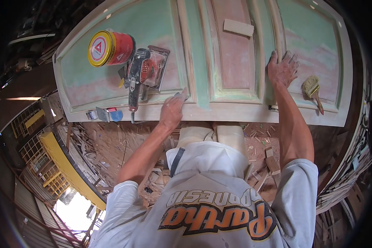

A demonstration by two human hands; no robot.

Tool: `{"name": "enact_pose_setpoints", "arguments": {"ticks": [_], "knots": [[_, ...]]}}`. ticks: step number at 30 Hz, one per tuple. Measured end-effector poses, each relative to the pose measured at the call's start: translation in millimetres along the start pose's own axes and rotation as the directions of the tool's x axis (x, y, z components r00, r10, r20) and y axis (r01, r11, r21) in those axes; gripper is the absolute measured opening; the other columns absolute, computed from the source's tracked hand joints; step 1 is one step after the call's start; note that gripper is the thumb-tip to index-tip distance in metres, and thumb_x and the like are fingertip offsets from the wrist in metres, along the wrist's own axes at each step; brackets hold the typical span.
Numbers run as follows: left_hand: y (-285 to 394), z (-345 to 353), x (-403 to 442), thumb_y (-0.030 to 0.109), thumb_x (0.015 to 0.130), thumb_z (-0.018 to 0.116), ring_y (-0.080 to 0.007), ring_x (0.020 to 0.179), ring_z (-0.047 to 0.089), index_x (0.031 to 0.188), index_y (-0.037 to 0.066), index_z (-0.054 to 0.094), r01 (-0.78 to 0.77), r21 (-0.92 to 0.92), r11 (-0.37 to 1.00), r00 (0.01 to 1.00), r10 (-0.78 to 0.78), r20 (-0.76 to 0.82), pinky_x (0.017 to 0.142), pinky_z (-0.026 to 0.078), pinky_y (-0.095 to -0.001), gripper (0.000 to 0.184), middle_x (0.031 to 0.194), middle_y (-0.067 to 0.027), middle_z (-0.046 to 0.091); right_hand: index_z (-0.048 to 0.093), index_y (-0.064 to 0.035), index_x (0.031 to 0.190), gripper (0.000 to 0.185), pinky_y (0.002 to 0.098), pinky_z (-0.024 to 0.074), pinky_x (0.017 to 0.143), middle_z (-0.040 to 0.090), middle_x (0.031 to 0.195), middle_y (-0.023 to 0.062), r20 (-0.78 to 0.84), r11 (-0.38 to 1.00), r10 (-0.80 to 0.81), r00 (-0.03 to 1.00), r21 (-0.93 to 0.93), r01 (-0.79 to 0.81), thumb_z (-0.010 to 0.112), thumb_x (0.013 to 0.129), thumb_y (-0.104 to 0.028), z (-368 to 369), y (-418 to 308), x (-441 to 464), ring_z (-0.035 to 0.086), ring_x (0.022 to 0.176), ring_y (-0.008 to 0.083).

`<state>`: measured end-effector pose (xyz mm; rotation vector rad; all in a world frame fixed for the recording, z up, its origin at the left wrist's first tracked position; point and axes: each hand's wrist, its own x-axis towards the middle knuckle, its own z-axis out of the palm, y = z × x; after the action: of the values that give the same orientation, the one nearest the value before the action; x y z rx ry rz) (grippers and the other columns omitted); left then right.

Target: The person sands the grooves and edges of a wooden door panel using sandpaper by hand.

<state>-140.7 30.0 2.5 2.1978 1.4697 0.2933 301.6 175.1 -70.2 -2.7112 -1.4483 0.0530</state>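
My left hand (172,109) is closed over a small grey piece (186,98), pressed to the lower moulding of the left panel; the fingers partly hide it. Flat on the door, my right hand (284,68) rests with fingers spread beside the right panel's moulding and holds nothing. The door (235,114) lies in front of me, with pale green and pinkish patches on its panels. Left of my left hand lies a red and black power sander (146,70). A brush (312,91) with pale bristles lies right of my right hand.
A red can with a yellow-rimmed lid (100,48) stands on the left panel. A wooden block (238,27) lies on the middle panel. Small items, one blue (116,115), sit at the door's near left edge. Wood scraps (273,161) litter the floor below.
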Motion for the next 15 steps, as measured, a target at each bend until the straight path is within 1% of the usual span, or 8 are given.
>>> {"name": "enact_pose_setpoints", "arguments": {"ticks": [3, 4, 7, 8, 10, 11, 13, 15], "knots": [[-6.2, -1.7, -2.3, -0.01, 0.09, 0.053, -0.044, 0.105, 0.068, 0.163, 0.002, 0.049, 0.105, -0.037, 0.994, 0.994, -0.104, 0.026, 0.098, 0.055, -0.0529, 0.074, 0.104, -0.0225, 0.072, 0.045, -0.0136, 0.169, 0.081, 0.0646, 0.0188, 0.132, 0.028, 0.181, 0.0186, 0.024, 1.0, 0.024, 0.999, -0.005, -0.024, 0.051, 0.107, -0.065, -0.3, 1.9, -1.4, 0.024, 0.166, 0.0449], [-0.9, 4.1, -2.8, -0.01, 0.09, 0.053, -0.044, 0.105, 0.068, 0.163, 0.002, 0.049, 0.101, -0.037, 0.994, 0.994, -0.1, 0.034, 0.098, 0.055, -0.0529, 0.074, 0.104, -0.0225, 0.072, 0.045, -0.0137, 0.169, 0.081, 0.0645, 0.0188, 0.132, 0.028, 0.181, 0.0186, 0.018, 1.0, 0.022, 1.0, -0.008, -0.022, 0.051, 0.107, -0.065, 1.4, 1.8, -1.3, 0.024, 0.166, 0.0448], [24.2, 12.3, 6.5, -0.009, 0.092, 0.053, -0.044, 0.106, 0.069, 0.164, 0.004, 0.049, 0.194, -0.076, 0.978, 0.98, -0.197, -0.025, 0.099, 0.055, -0.0533, 0.074, 0.106, -0.0224, 0.071, 0.045, -0.0139, 0.169, 0.081, 0.0645, 0.0185, 0.132, 0.027, 0.181, 0.0185, 0.01, 1.0, 0.02, 1.0, -0.01, -0.02, 0.051, 0.107, -0.065, 2.9, 0.9, -0.8, 0.023, 0.167, 0.0445], [20.1, 10.8, 7.3, -0.009, 0.092, 0.053, -0.044, 0.106, 0.069, 0.164, 0.004, 0.049, 0.194, -0.079, 0.978, 0.98, -0.196, -0.029, 0.099, 0.055, -0.0533, 0.074, 0.106, -0.0224, 0.071, 0.045, -0.014, 0.169, 0.08, 0.0647, 0.0183, 0.132, 0.027, 0.181, 0.0183, 0.01, 1.0, 0.018, 1.0, -0.011, -0.018, 0.051, 0.107, -0.065, 2.0, 0.8, 0.4, 0.022, 0.167, 0.0443], [4.1, 0.3, 1.4, -0.009, 0.09, 0.055, -0.0436, 0.105, 0.068, 0.164, 0.003, 0.049, 0.087, -0.046, 0.995, 0.994, -0.083, 0.067, 0.101, 0.055, -0.0529, 0.075, 0.104, -0.0223, 0.071, 0.044, -0.0142, 0.169, 0.081, 0.0645, 0.0181, 0.132, 0.027, 0.181, 0.0183, 0.028, 1.0, 0.019, 0.999, 0.002, -0.019, 0.05, 0.107, -0.065, -3.9, 0.7, -1.4, 0.022, 0.167, 0.0441], [-4.6, -1.1, -0.6, -0.009, 0.09, 0.055, -0.0436, 0.105, 0.068, 0.164, 0.003, 0.049, 0.088, -0.044, 0.995, 0.994, -0.086, 0.062, 0.101, 0.055, -0.0529, 0.075, 0.104, -0.0223, 0.071, 0.044, -0.0143, 0.169, 0.081, 0.0644, 0.0179, 0.132, 0.027, 0.182, 0.0182, 0.043, 0.999, 0.026, 0.999, 0.019, -0.027, 0.05, 0.107, -0.065, -3.8, -0.3, 0.3, 0.022, 0.167, 0.0439], [-17.6, -1.2, -5.1, -0.01, 0.088, 0.055, -0.0429, 0.105, 0.068, 0.163, 0.002, 0.049, 0.055, 0.068, 0.996, 0.996, -0.06, 0.062, 0.105, 0.055, -0.0518, 0.076, 0.102, -0.0218, 0.07, 0.043, -0.0145, 0.17, 0.081, 0.0643, 0.0178, 0.132, 0.026, 0.182, 0.0182, 0.039, 1.0, 0.024, 0.999, 0.01, -0.025, 0.05, 0.107, -0.065, -1.6, -1.5, 1.6, 0.022, 0.167, 0.0438], [-2.4, 6.0, 1.0, -0.01, 0.088, 0.055, -0.0428, 0.105, 0.068, 0.164, 0.003, 0.049, 0.061, 0.02, 0.998, 0.997, -0.062, 0.039, 0.107, 0.055, -0.0513, 0.077, 0.102, -0.0218, 0.07, 0.042, -0.0146, 0.17, 0.081, 0.0641, 0.0177, 0.132, 0.026, 0.182, 0.0181, 0.039, 0.999, 0.032, 0.999, -0.004, -0.032, 0.05, 0.107, -0.065, -0.8, 1.2, -1.6, 0.022, 0.167, 0.0437]]}}
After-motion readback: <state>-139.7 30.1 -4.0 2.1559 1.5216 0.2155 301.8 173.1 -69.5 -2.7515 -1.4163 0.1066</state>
